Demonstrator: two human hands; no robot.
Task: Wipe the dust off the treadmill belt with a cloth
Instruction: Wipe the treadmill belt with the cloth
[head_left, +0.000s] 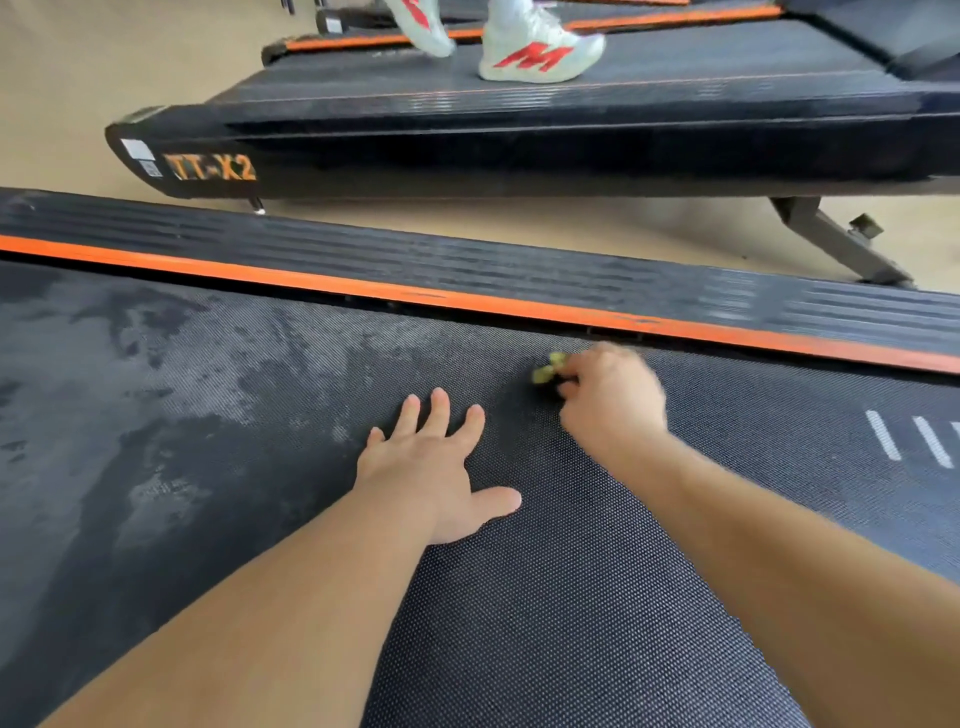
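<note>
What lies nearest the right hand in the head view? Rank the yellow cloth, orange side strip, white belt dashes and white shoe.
1. yellow cloth, gripped in the right hand
2. orange side strip, just beyond
3. white belt dashes, to its right
4. white shoe, on the neighbouring treadmill

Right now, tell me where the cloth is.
Head view: the cloth sticks out of the right hand, right of centre on the belt, close to the orange strip and right of the flat left hand.
</note>
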